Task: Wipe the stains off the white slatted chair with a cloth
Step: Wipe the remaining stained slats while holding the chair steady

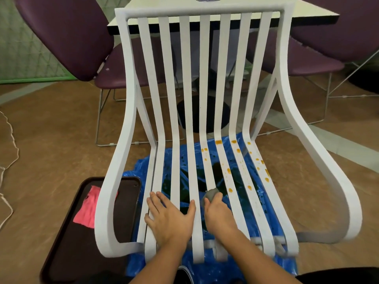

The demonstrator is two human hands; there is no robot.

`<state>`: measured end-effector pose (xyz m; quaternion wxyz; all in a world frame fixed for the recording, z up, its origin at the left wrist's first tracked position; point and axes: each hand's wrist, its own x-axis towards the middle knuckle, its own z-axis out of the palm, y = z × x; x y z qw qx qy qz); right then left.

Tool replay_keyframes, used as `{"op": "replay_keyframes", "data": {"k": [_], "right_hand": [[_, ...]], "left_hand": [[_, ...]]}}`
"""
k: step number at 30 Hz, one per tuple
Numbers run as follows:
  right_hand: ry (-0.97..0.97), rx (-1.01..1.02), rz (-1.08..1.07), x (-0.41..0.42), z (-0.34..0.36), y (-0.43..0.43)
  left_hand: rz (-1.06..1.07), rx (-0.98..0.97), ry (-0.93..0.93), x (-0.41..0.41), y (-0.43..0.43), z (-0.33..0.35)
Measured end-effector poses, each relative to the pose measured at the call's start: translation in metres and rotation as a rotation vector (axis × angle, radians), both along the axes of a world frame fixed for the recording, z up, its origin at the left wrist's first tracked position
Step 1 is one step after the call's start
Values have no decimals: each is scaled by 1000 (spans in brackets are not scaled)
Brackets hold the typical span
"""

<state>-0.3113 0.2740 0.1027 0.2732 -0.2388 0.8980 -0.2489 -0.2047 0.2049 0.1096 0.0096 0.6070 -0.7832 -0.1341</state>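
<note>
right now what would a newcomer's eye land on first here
The orange stains dotted down the right-hand seat slats of the white slatted chair jump out first, against the blue plastic sheet under it. The right hand holds a grey cloth on a middle slat, the left hand flat on the slats beside it. A pink cloth lies on a dark tray at the left.

White slatted chair (205, 58); orange stains (238, 150), right seat slats; grey cloth (211, 194) mid-seat.
</note>
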Motion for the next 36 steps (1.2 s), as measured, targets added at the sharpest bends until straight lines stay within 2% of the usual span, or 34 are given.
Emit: {"op": "replay_keyframes", "data": {"k": [6, 11, 17, 21, 36], "right_hand": [[11, 10, 19, -13, 6, -18], [-68, -2, -46, -27, 14, -41], [28, 33, -30, 15, 13, 10], [43, -41, -39, 28, 7, 28], [59, 29, -154, -53, -7, -86]], "left_hand": [[6, 3, 2, -1, 1, 3], [-1, 10, -4, 0, 2, 4], [5, 9, 25, 0, 2, 3], [0, 13, 27, -1, 2, 3], [-9, -1, -19, -1, 0, 1]]}}
